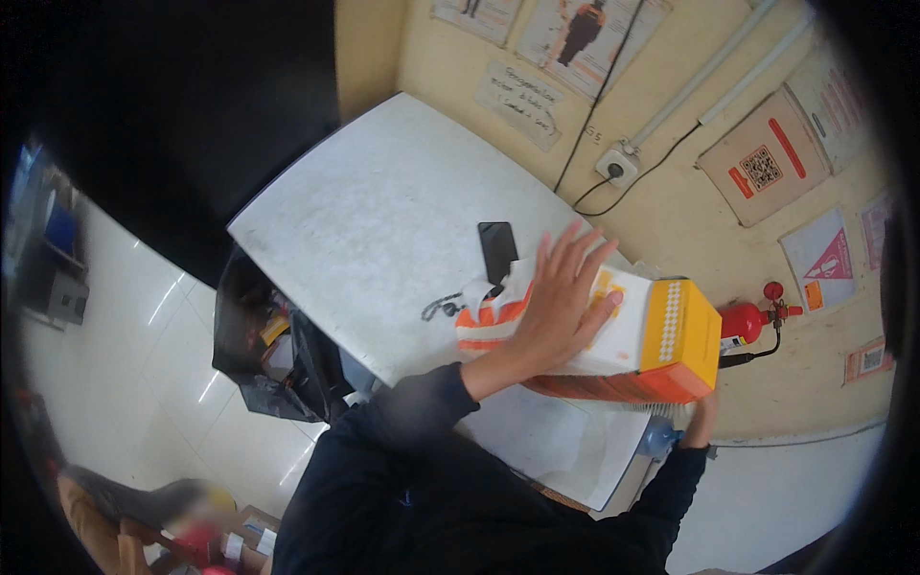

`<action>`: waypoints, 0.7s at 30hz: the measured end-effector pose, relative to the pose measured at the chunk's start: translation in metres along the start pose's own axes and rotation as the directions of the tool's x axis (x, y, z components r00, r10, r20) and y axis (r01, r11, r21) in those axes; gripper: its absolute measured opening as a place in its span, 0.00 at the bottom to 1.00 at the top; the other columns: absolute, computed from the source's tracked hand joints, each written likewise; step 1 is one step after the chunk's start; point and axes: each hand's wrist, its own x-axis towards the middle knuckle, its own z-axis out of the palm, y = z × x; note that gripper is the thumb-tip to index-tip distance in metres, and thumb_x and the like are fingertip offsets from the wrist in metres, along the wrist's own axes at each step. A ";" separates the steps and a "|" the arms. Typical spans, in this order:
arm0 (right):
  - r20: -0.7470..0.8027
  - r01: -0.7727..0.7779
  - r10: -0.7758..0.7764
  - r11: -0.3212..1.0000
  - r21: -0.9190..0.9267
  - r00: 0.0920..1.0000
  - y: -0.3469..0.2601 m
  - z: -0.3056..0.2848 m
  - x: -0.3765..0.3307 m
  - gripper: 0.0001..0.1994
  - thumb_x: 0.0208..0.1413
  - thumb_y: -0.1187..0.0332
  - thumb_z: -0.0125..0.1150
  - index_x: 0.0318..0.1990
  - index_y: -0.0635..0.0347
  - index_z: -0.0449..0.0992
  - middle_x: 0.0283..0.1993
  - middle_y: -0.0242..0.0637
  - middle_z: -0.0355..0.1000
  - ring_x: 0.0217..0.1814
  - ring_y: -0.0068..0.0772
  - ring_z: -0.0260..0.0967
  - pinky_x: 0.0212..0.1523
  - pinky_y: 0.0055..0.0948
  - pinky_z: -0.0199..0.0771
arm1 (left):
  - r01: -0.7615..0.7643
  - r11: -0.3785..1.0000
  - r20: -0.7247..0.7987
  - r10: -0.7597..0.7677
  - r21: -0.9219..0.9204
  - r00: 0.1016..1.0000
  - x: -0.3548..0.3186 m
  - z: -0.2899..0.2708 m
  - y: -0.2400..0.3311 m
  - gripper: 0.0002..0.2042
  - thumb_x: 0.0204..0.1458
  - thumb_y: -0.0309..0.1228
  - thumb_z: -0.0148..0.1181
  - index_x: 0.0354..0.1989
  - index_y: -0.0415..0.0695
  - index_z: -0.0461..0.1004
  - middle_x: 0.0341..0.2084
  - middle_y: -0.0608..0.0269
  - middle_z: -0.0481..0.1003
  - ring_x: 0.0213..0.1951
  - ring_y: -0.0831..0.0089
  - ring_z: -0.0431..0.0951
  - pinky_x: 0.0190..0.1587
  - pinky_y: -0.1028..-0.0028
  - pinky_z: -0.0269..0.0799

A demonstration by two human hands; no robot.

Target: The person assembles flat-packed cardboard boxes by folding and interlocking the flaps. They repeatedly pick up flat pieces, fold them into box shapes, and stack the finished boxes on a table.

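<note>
A white, yellow and orange carton [685,331] lies at the right side of the white table [335,201]. My left hand [565,307] rests on its white face, palm down, with the fingers stretched out. Low at the carton's right end is my right hand [704,419]; its fingers are hidden behind the box. Orange-and-white striped wrapping [486,324] sticks out by my left wrist. Beyond it a dark phone [497,251] lies on the table, with a dark cord [441,308] nearby.
A black bag [235,350] full of litter stands open left of the table. Something blue and clear, perhaps a bottle [659,436], is below the carton. A red fire extinguisher [742,324] and a wall socket [618,166] with cables are at the right wall. Another person [125,508] is at lower left.
</note>
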 end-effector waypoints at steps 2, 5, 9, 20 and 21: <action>-0.271 -0.011 -0.018 0.994 -0.106 0.962 -0.029 -0.022 0.001 0.23 0.60 0.63 0.45 0.61 0.63 0.58 0.62 0.44 0.56 0.64 0.34 0.52 0.62 0.32 0.51 | -0.066 0.988 -0.086 0.078 0.137 0.993 -0.013 -0.044 -0.008 0.20 0.49 0.32 0.55 0.51 0.41 0.64 0.53 0.53 0.64 0.58 0.53 0.58 0.60 0.57 0.49; -0.708 -0.104 -0.073 0.974 -0.203 0.702 -0.095 -0.050 -0.005 0.20 0.63 0.62 0.41 0.56 0.66 0.63 0.53 0.43 0.67 0.57 0.36 0.61 0.60 0.33 0.55 | 0.077 0.981 -0.168 -0.047 0.177 0.985 -0.057 -0.121 -0.046 0.16 0.49 0.27 0.53 0.49 0.41 0.67 0.50 0.53 0.67 0.56 0.54 0.62 0.58 0.61 0.55; -0.803 0.410 -0.243 0.912 0.002 0.544 -0.195 0.030 -0.026 0.15 0.61 0.64 0.38 0.45 0.66 0.67 0.42 0.45 0.69 0.47 0.42 0.65 0.54 0.41 0.61 | 0.422 0.885 -0.305 -0.355 0.194 0.884 -0.159 -0.204 -0.127 0.13 0.48 0.23 0.54 0.44 0.39 0.68 0.39 0.53 0.70 0.45 0.56 0.70 0.52 0.66 0.61; 0.496 0.270 -0.554 0.803 0.532 0.669 -0.414 0.512 -0.089 0.14 0.46 0.77 0.55 0.44 0.58 0.70 0.46 0.39 0.67 0.52 0.48 0.61 0.50 0.38 0.64 | 0.517 0.225 0.001 -0.917 0.826 0.398 -0.393 -0.338 -0.139 0.08 0.46 0.32 0.53 0.19 0.46 0.76 0.19 0.53 0.76 0.24 0.58 0.77 0.44 0.58 0.66; 0.580 0.331 -0.505 0.862 0.385 0.639 -0.411 0.551 -0.097 0.15 0.46 0.76 0.55 0.45 0.57 0.70 0.47 0.38 0.67 0.54 0.47 0.60 0.51 0.38 0.65 | 0.492 0.193 0.023 -0.944 0.849 0.329 -0.393 -0.349 -0.133 0.09 0.47 0.33 0.53 0.21 0.45 0.76 0.19 0.52 0.75 0.24 0.58 0.77 0.44 0.58 0.66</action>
